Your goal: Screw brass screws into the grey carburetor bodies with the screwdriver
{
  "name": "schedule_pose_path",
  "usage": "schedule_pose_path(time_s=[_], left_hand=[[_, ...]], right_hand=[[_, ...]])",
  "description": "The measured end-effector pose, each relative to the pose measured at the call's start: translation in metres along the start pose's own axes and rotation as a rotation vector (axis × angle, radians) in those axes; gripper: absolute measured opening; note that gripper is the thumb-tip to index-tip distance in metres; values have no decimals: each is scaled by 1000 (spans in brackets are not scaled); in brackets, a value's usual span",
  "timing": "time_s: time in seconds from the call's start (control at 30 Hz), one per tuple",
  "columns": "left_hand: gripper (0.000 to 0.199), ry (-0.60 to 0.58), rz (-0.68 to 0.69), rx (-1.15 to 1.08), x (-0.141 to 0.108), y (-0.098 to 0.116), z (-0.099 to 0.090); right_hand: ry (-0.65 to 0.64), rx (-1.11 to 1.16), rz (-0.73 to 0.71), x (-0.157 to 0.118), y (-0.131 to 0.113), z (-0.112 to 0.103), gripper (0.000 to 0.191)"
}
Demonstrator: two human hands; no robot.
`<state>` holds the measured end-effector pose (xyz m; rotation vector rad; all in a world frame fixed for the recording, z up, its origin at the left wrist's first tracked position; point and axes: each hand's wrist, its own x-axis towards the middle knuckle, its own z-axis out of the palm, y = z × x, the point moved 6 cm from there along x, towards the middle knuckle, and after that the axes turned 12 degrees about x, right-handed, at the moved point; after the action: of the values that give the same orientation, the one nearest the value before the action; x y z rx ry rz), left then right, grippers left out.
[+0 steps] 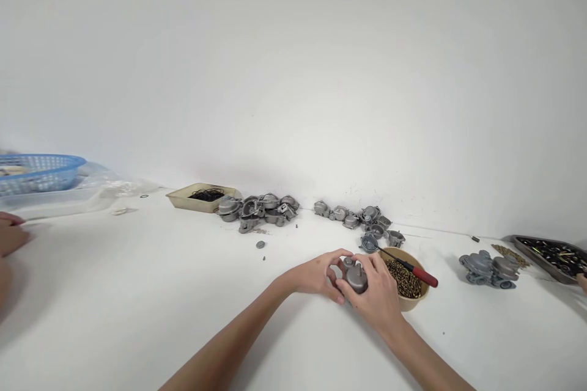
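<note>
Both my hands are around one grey metal carburetor bowl (pixel 356 279), its domed side facing up, just above or on the white table. My left hand (pixel 321 276) curls its thumb and fingers at the left side of the bowl. My right hand (pixel 378 287) grips it from the right. Close by on the right stands a tan tub (pixel 408 305) full of brass-coloured screws (pixel 403 281). A screwdriver (pixel 419 273) with a red handle and dark shaft lies across the tub's top. Just behind the tub is an open grey bowl part (pixel 369 243).
Grey castings (pixel 257 211) lie heaped behind my hands, with more (pixel 351 217) along the wall. A shallow tray (pixel 181 195) holds black rings. Carburetors (pixel 488 269) and a dark parts tray (pixel 557 269) are at right. A blue basket (pixel 50 174) stands left. Other people's hands show at both edges.
</note>
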<state>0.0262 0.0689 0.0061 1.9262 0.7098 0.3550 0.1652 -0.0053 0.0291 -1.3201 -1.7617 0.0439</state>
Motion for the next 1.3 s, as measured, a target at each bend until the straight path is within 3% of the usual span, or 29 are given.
schedule_pose_path(time_s=[0.1,0.2,0.33,0.5,0.7,0.8,0.93,1.1,1.2,1.3], left_hand=[[98,29,5,99,-2,2,0],[89,64,15,198,-5,11,3],[88,118,-24,318,-9,22,6],[84,163,-66,380,-6,19,6],[82,170,-47,402,-4,13,11],[85,145,-53,395,-4,13,14],[88,91,-62,367,-4,14,18],[88,94,-58,354,-4,14,18],[90,81,-60,332,-3,14,19],[92,65,-58,312,-3,12,20]], right_hand=[[43,-4,-67,7,1,-23,35],[88,-35,-66,29,24,-61,38],[-169,-228,30,55,77,-91,33],[-318,-314,34,35,117,-100,34],[-382,-298,54,14,135,-106,24],[-257,-149,98,24,136,-126,27],[60,43,161,30,124,-159,42],[396,273,205,24,103,-182,38],[455,289,197,23,101,-183,33],[398,172,200,24,105,-176,31]])
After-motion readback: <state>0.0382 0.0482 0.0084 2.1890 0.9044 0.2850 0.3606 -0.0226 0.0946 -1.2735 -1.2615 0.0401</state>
